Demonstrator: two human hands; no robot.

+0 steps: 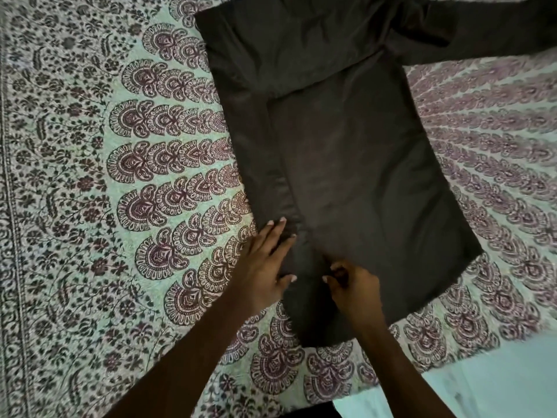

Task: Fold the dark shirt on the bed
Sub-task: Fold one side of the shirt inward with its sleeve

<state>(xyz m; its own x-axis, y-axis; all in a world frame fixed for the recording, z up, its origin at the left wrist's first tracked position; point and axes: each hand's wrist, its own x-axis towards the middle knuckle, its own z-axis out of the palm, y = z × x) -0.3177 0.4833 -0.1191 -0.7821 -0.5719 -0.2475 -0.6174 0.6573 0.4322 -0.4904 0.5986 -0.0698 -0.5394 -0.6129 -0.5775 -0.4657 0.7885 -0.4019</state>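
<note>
The bed (90, 176) wears a paisley cover; no more of the room shows; the shirt (346, 176) lies flat along it, left side folded in, right sleeve still out at the top. The left hand (265, 267) presses flat on the fold near the hem; the right hand (349, 285) pinches cloth just beside it. Best to hold the crease down and draw the hem taut before letting go.

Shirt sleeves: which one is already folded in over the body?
The sleeve on the picture's left is folded across the shirt; the other sleeve lies spread toward the upper right.
</note>
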